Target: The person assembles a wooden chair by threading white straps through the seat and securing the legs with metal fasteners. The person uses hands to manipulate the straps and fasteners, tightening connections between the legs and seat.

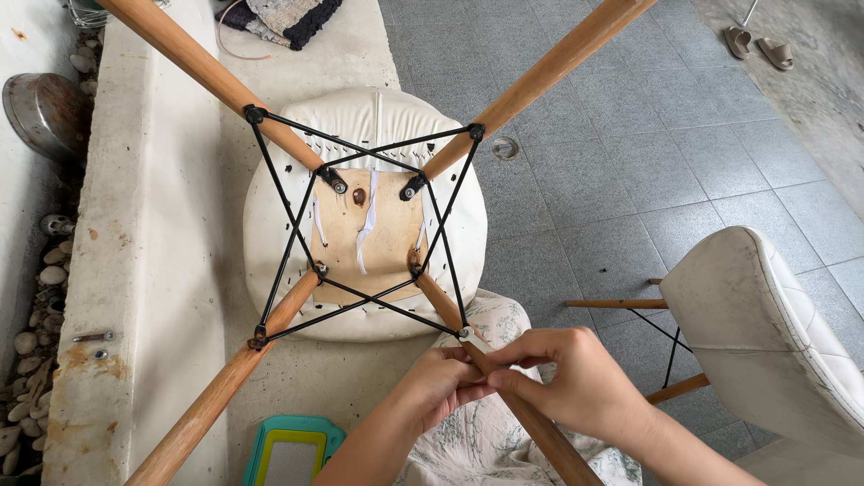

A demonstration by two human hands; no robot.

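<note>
Grey tiled floor (630, 162); hands apparently pinch upturned chair's leg (531, 418).

I see a pale, stained concrete bench (162, 225) carrying an upturned white padded chair (364, 117) with wooden legs, a dark knitted cloth (288, 18) at its far end and a teal-rimmed plastic tray (292, 445) near me. Beside the bench, the grey tiled floor (630, 153) holds a second white chair (765, 333) and two beige slippers (758, 45).
</note>
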